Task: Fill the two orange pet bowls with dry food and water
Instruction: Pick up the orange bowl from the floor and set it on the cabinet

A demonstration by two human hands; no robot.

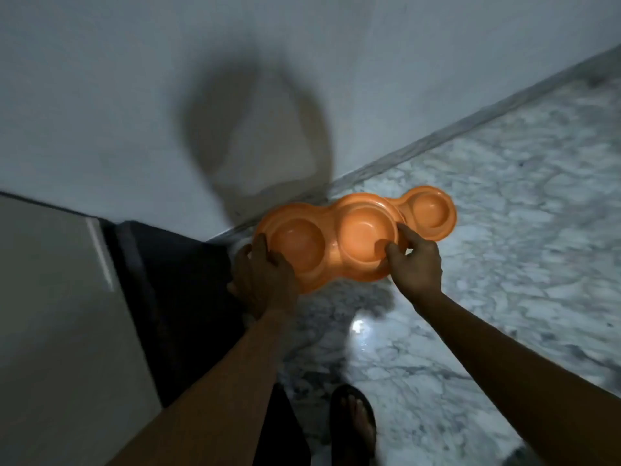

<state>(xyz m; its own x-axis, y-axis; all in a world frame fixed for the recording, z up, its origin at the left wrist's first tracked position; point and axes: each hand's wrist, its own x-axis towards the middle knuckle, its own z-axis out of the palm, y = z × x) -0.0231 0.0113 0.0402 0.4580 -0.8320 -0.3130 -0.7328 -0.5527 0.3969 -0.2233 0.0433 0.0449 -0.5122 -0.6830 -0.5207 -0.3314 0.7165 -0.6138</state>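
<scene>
- The left hand (265,280) grips the left end of the orange double bowl (333,250), thumb curled over the rim and fingers hidden underneath.
- The right hand (418,269) pinches the right rim of the same dish, fingers bent over the edge of its right well (364,232).
- The dish hangs between both hands above the floor, roughly level and close to the wall.
- A second orange bowl (431,210) shows behind its right end, partly covered. Whether it is stacked under the held dish or lies on the floor cannot be told.
- The held dish is glossy orange plastic, a peanut-shaped tray with two round wells. The left well (297,245) and the right one both look dry and bare.
- The floor (504,203) is white marble with grey veins, and a bright light spot (358,327) reflects near the person's sandalled foot (356,422).
- A pale wall (100,95) carries a blurred dark shadow (255,136).
- At left stands a pale cabinet or appliance (50,314) with a dark side.
</scene>
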